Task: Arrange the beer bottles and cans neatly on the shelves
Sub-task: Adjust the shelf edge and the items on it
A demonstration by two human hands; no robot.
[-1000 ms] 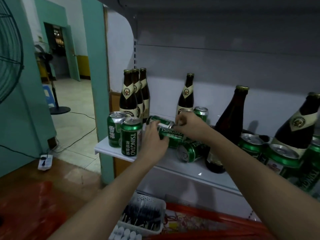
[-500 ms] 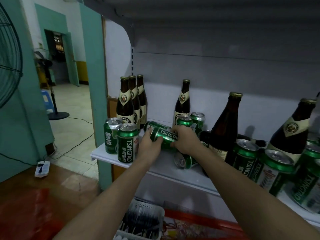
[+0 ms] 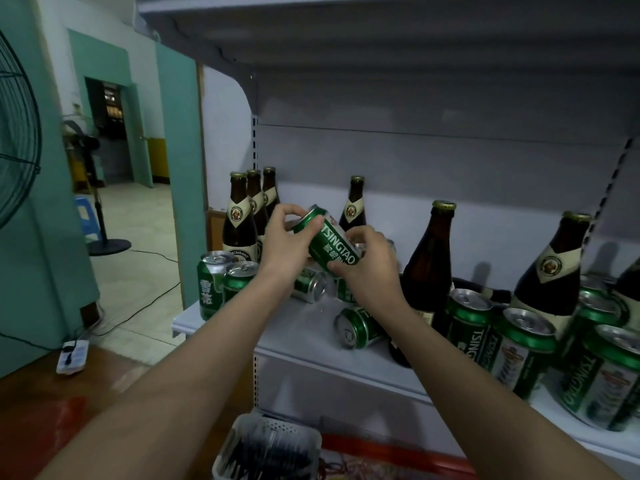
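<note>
Hands meet at frame centre on one green Tsingtao can (image 3: 331, 241), held tilted above the white shelf (image 3: 301, 336): left hand (image 3: 287, 244) curls round its upper end, right hand (image 3: 367, 261) grips the lower end from the right. Risk, as judged: the can is clear of the shelf with fallen cans directly below, one lying on its side (image 3: 356, 328) near the front edge and another (image 3: 308, 285) under the left wrist; a slip or a careless set-down could knock these rolling off the lip. The tall brown bottle (image 3: 428, 271) stands just beside the right forearm and an elbow swing could topple it. Two upright cans (image 3: 225, 282) at the left edge sit near the left arm. Three labelled bottles (image 3: 250, 216) stand in a row at the back left. Shelf surface smooth, metal-looking, likely slippery. Room: teal walls, tiled floor, standing fan (image 3: 100, 216) through the doorway at left, power strip (image 3: 72, 355) on the floor.
</note>
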